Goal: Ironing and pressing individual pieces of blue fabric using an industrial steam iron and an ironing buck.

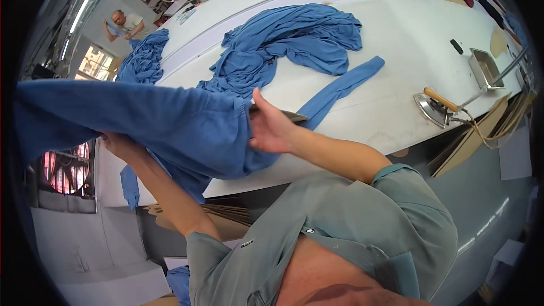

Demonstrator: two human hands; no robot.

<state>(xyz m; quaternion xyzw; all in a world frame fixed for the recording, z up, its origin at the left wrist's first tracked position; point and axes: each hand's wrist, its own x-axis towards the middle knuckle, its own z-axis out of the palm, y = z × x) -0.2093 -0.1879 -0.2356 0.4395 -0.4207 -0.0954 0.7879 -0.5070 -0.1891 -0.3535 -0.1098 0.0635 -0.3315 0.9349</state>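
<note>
You stand at a big white table (411, 76). The blue garment (187, 122) is up in front of you, held over the table's near edge. A heap of blue cloth (294, 37) lies behind it. Your right hand (272, 130) touches its open end, thumb up and apart; I can't tell if the fingers grip. Your left hand (118, 145) is under it, fingers mostly hidden, so I can't tell. The wood-handled iron (432, 110) sits far to your right.

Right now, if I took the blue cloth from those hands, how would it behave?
The blue cloth would probably flop, since it hangs in soft folds. It seems unlikely to slip from a firm grip, as its surface looks matte rather than glossy.
</note>
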